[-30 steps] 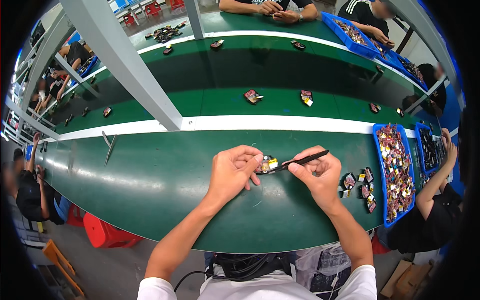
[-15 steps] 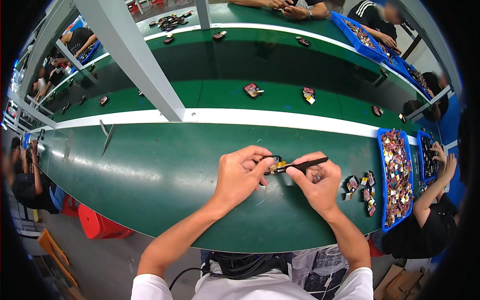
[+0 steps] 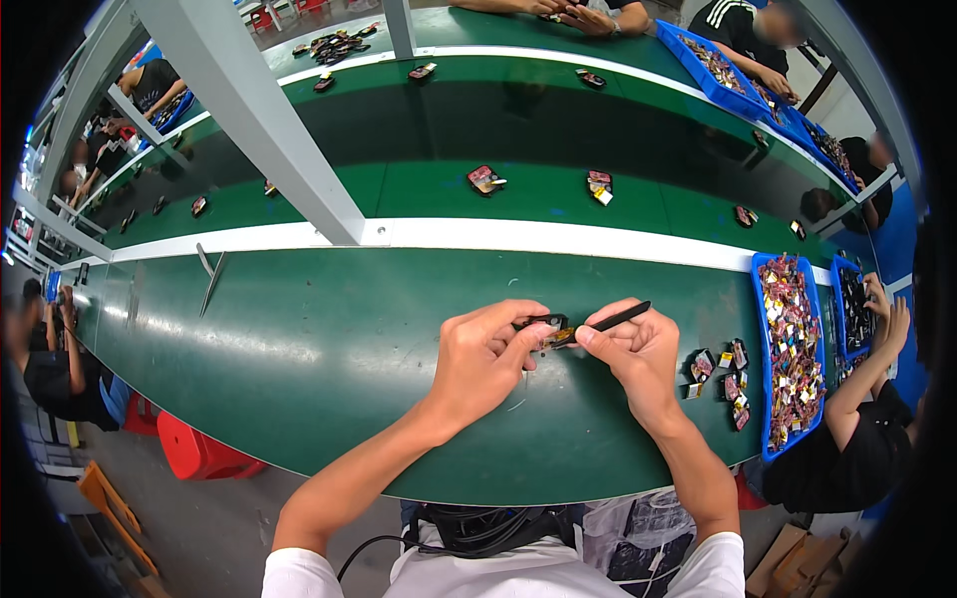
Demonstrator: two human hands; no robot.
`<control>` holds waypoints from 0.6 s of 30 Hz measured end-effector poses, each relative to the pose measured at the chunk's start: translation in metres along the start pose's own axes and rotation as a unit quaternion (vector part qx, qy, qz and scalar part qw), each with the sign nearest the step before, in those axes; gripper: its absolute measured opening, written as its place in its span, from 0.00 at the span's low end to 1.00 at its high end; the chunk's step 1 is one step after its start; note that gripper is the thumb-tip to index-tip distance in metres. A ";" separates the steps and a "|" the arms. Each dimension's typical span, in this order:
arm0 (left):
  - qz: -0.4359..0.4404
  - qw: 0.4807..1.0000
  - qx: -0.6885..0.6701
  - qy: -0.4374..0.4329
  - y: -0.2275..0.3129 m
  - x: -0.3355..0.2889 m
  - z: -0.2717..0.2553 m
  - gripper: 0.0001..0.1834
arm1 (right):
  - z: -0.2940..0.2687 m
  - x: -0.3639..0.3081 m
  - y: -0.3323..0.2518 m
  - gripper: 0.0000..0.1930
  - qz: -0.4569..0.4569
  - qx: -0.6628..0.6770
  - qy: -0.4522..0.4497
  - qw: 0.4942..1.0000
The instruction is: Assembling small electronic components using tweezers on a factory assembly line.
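My left hand is closed, pinching a small black electronic casing with a yellowish part showing inside it. My right hand is closed round slim black tweezers, whose tips reach into the casing. Both hands meet just above the green table, and the fingers hide part of the casing. Right of my right hand lie several small electronic units in black shells with white and yellow parts.
A blue tray heaped with small wired parts stands at the right. Silver tweezers lie at the left. Beyond the white rail, a green conveyor belt carries several units. A grey post rises from the rail. Co-workers sit around.
The units on the belt have drifted left. The tweezers in my right hand have shifted slightly left and tilted more steeply; the black casing shows more between my fingers.
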State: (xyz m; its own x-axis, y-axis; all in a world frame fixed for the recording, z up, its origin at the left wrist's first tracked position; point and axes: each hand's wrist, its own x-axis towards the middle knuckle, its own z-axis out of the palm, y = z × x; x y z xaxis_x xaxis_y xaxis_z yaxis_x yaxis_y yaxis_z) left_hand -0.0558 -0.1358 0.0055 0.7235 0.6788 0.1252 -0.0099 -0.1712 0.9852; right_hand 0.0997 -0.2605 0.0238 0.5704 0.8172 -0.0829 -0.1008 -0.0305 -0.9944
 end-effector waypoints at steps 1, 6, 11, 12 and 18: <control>0.007 1.000 0.003 0.002 0.000 0.000 0.000 0.09 | -0.001 0.000 0.000 0.06 0.004 0.000 -0.003 1.000; 0.019 1.000 0.004 0.006 -0.001 0.000 0.000 0.10 | 0.000 0.000 0.002 0.06 -0.007 0.006 -0.007 1.000; -0.144 0.972 -0.178 -0.043 -0.002 0.006 -0.006 0.12 | -0.002 -0.002 0.007 0.07 -0.053 0.001 0.000 0.999; -0.144 0.972 -0.178 -0.044 -0.002 0.007 -0.006 0.12 | -0.002 -0.003 0.009 0.07 -0.087 -0.009 0.006 0.996; -0.162 0.960 -0.225 -0.048 0.000 0.008 -0.004 0.13 | 0.003 -0.007 0.013 0.07 -0.193 -0.074 0.037 0.978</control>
State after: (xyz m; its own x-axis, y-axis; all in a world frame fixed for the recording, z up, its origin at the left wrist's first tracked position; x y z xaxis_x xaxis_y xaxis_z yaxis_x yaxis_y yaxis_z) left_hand -0.0531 -0.1278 0.0068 0.7995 0.5711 -0.1860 -0.0554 0.3784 0.9240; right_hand 0.0918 -0.2652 0.0117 0.5998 0.7410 0.3020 0.2505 0.1845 -0.9504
